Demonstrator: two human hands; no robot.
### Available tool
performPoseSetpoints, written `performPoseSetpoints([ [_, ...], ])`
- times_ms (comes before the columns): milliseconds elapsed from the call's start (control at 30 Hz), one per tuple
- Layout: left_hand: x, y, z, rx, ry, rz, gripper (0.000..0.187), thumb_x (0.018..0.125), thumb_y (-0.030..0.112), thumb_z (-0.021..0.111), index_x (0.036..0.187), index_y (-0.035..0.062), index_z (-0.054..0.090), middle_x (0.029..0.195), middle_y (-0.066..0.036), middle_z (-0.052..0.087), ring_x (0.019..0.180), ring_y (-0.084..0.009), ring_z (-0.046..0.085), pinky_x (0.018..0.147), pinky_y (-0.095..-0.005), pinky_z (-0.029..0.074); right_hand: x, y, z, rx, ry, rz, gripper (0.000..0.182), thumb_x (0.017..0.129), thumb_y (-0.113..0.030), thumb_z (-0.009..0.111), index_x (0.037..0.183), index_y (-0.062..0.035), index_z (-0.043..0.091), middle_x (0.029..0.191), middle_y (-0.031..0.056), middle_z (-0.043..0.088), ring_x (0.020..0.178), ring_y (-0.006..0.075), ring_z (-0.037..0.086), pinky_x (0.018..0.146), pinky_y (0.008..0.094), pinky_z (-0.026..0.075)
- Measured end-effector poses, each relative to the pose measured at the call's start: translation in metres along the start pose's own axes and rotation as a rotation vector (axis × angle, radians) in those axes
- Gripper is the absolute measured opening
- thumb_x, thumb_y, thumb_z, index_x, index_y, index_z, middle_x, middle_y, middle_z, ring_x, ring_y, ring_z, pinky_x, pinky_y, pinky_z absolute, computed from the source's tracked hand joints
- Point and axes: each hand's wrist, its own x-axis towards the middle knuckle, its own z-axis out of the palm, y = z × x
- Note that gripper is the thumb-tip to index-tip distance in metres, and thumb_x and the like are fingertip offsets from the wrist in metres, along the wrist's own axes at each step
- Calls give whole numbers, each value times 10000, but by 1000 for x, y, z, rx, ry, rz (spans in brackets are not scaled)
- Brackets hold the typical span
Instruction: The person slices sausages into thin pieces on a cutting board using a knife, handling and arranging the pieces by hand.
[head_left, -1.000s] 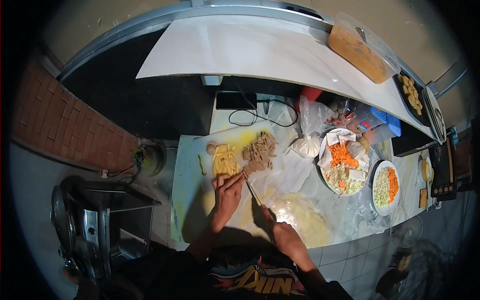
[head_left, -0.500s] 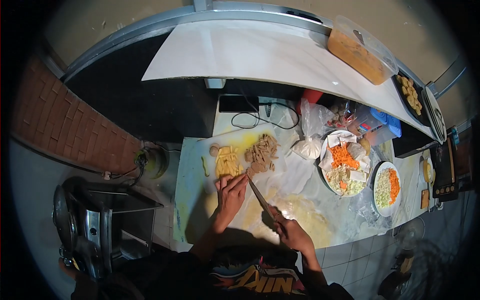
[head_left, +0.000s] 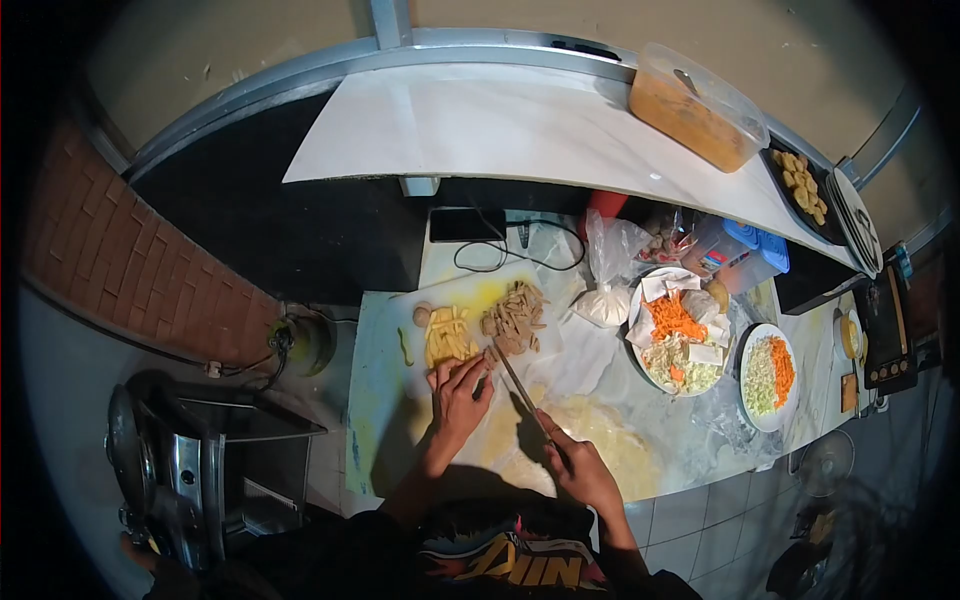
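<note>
With our right hand [head_left: 583,475] we grip a knife [head_left: 520,388], the fingers clenched round its handle and the blade slanting away from us, up and to the left, towards the food on a pale cutting board [head_left: 482,284]. The blade's far end lies just beside the brown piece [head_left: 490,357] that we hold down with our left hand [head_left: 460,402], its fingers bent and bunched at the board's near edge. Whether the blade touches that piece, we cannot tell.

Just beyond the blade we have a heap of brown strips [head_left: 515,315] on the board, and to its left a pile of yellow strips [head_left: 449,338]. A small round brown lump [head_left: 422,314] sits by the yellow pile's far left side, and a slim green pod [head_left: 405,346] lies near the board's left edge.

Farther back on our table [head_left: 600,372] we see a black device [head_left: 455,225] and a looped dark cable [head_left: 545,263]. To the right stand a clear bag [head_left: 604,303] with pale contents, a large plate [head_left: 641,374] bearing orange shreds, pale shreds and white paper-like pieces, and a smaller plate [head_left: 750,407] with pale and orange shreds side by side.
</note>
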Motion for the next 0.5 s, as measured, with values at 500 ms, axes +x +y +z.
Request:
performPoseSetpoints([
  [500, 22, -1, -9, -45, -82, -3, 275, 845, 113, 759, 1120, 102, 749, 1075, -55, 747, 1070, -278, 603, 940, -449, 391, -14, 2, -1, 26, 89, 19, 689, 971, 5, 605, 1596, -213, 414, 1106, 302, 674, 982, 497, 641, 846, 453, 550],
])
